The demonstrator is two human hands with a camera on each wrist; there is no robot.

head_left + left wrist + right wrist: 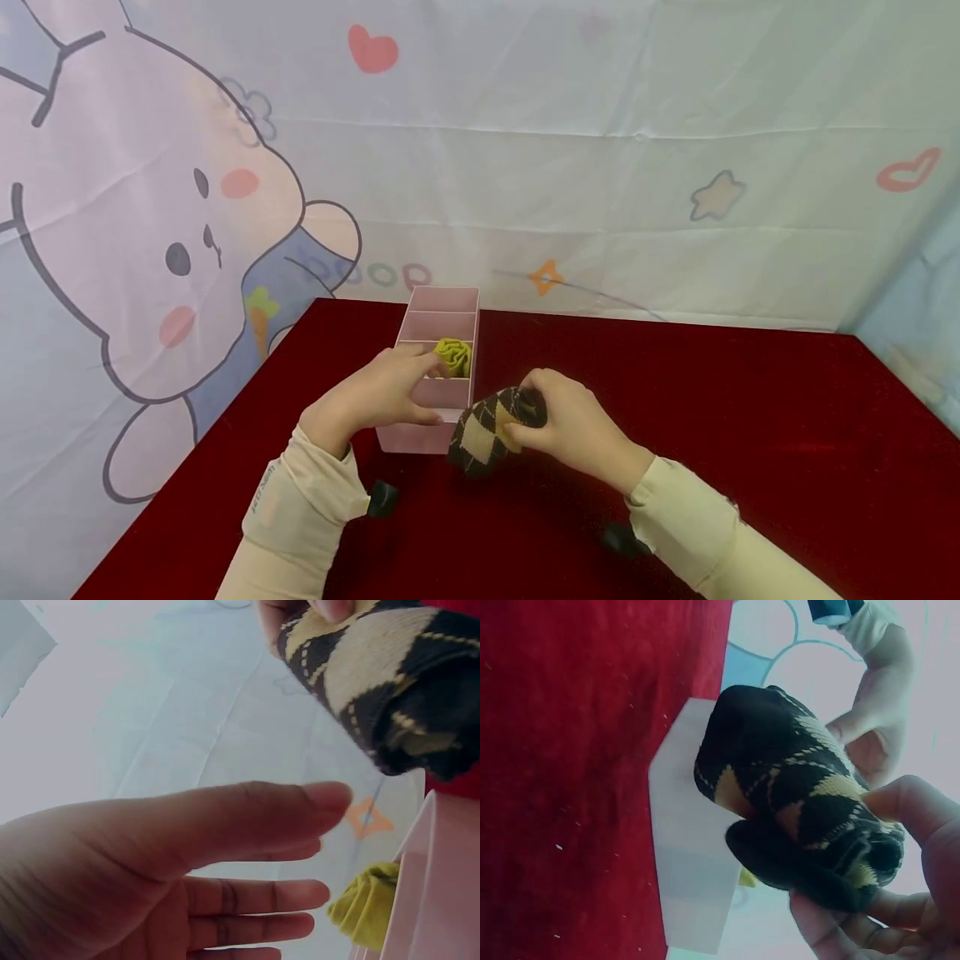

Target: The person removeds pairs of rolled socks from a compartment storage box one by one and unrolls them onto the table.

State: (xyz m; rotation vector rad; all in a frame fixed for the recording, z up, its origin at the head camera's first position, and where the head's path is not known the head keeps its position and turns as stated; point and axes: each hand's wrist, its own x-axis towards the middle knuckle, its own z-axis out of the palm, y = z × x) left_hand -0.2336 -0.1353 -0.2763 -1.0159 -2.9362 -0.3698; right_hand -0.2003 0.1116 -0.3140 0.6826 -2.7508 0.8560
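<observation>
My right hand (pixel 573 421) pinches a rolled argyle sock (pixel 480 437), black with cream and tan diamonds, between thumb and fingers. The sock hangs at the near right corner of a pink divided box (pixel 415 439). Over the box's left side reaches my left hand (pixel 378 396), thumb apart from the fingers and nothing in its grasp, as the left wrist view also shows. A yellow-green rolled cloth (pixel 453 357) sits in a middle compartment, partly hidden by the left fingers. In the right wrist view, the sock (pixel 780 765) covers part of the box (pixel 694 825).
The box stands on a dark red cloth-covered table (pixel 712 433). Behind the table hangs a pale printed backdrop (pixel 600 183) with a cartoon rabbit at left. Small black objects (pixel 383 498) show by both cuffs. The box's far compartments (pixel 444 323) show bare pink walls.
</observation>
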